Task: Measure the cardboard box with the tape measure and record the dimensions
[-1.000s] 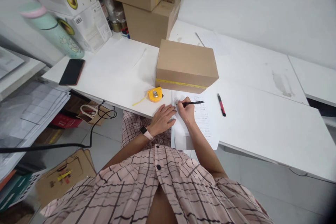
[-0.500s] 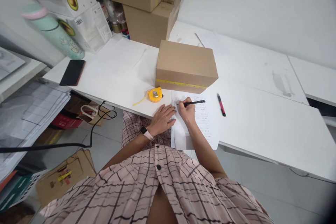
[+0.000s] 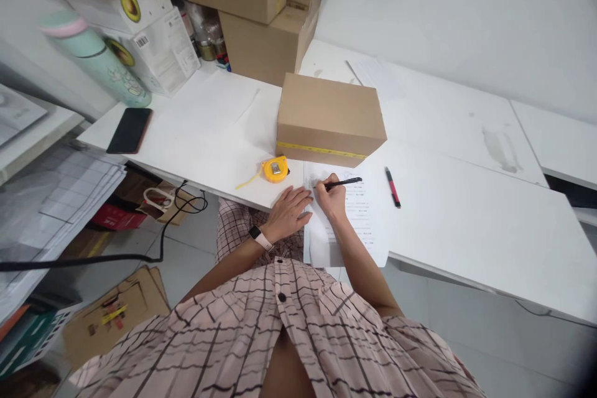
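My right hand (image 3: 332, 200) grips a black pen (image 3: 342, 183) with its tip on a printed sheet of paper (image 3: 359, 224) at the near edge of the white table (image 3: 466, 211). My left hand (image 3: 290, 211) lies flat, fingers spread, on the table and the sheet's left edge; a watch is on that wrist. A yellow tape measure (image 3: 275, 168) with a bit of tape pulled out lies just left of the paper. A closed cardboard box (image 3: 329, 118) with a yellow strip stands right behind the sheet. A red and black pen (image 3: 392, 186) lies to the right.
A black phone (image 3: 129, 130), a mint green bottle (image 3: 96, 59), white avocado-printed boxes (image 3: 156, 43) and stacked cartons (image 3: 265, 6) fill the table's back left. Loose sheets (image 3: 377, 74) lie farther back. Below left are a black cable (image 3: 177, 211), scissors (image 3: 156, 197) and flattened cardboard (image 3: 116, 311).
The pen in my right hand has shifted only slightly on the sheet. My left hand has stayed flat in place. The view has drifted a little.
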A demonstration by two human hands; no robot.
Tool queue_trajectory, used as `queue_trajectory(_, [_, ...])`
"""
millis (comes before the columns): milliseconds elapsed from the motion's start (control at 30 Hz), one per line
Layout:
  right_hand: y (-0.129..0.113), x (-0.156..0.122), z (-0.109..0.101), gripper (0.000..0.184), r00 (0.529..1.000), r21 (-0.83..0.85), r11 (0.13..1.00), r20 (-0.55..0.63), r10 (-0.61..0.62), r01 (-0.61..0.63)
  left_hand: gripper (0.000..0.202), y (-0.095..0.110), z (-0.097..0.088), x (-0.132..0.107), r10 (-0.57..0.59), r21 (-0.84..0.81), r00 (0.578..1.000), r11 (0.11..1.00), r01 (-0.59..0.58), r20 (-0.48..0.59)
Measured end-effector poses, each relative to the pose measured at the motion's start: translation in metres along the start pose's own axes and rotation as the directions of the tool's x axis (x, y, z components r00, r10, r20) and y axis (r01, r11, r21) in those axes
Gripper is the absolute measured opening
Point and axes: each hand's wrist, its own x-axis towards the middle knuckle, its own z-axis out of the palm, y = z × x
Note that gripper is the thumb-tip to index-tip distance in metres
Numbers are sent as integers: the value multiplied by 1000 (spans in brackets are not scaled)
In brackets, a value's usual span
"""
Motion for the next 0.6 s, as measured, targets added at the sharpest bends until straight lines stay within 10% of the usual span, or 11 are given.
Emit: queue_trajectory(600, [0,0,-1,15,1000,-34,999,-4,-4,4,38,1,-2,1,0,-6,1000,1000,0,-3])
